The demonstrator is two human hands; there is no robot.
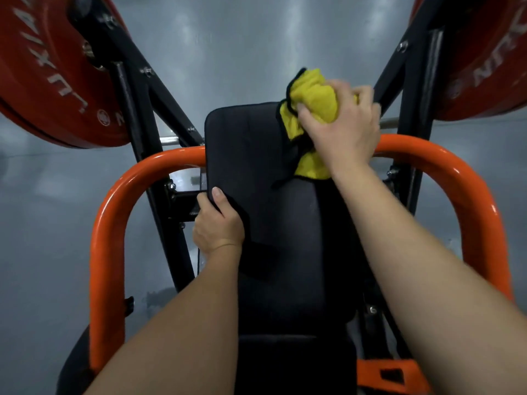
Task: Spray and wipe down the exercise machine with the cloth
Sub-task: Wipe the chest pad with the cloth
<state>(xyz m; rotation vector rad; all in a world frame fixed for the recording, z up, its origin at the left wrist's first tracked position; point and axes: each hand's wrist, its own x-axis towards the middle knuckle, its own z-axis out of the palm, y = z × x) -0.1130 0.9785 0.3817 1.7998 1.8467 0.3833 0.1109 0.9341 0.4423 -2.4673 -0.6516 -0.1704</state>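
Note:
A black padded back rest (256, 172) of the exercise machine runs up the middle of the view, with a black seat pad (293, 363) below it. My right hand (345, 124) grips a bunched yellow cloth (310, 95) with a black edge and holds it against the pad's upper right corner. My left hand (218, 223) grips the pad's left edge, thumb on the front face. No spray bottle is in view.
An orange tube frame (108, 232) loops around both sides of the pad. Black steel arms (137, 89) rise left and right, carrying red weight plates (42, 75) at the top left and top right (484, 58). Grey floor lies beyond.

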